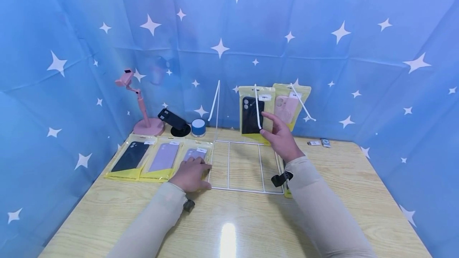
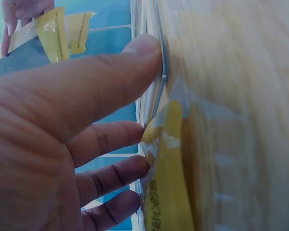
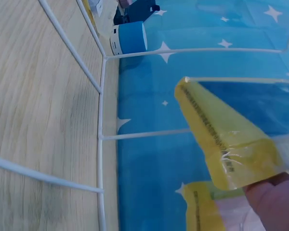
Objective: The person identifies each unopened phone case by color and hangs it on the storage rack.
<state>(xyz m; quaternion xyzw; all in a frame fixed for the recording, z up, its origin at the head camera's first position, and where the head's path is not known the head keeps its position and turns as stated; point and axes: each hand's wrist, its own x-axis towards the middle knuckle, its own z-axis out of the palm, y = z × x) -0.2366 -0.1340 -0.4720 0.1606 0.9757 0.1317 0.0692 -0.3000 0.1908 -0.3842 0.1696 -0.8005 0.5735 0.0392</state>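
Landmark: white wire rack [image 1: 245, 166], flat on the wooden table [image 1: 344, 194], with wire hooks standing up at its back edge.

Right hand [image 1: 281, 138] is raised over the rack's back right corner. Thumb and fingers pinch the lower edge of the black phone case pack [image 1: 252, 114], which hangs on a hook. A pink case pack [image 1: 288, 106] hangs just right of it.

Left hand [image 1: 191, 174] lies at the rack's left edge, fingers fairly straight, pressing on the nearest lilac case pack [image 1: 195, 154]; not gripping it.

Left of the rack: two more packs in a row. Behind them: pink stand [image 1: 141, 106], black holder [image 1: 175, 122], blue speaker [image 1: 198, 127].
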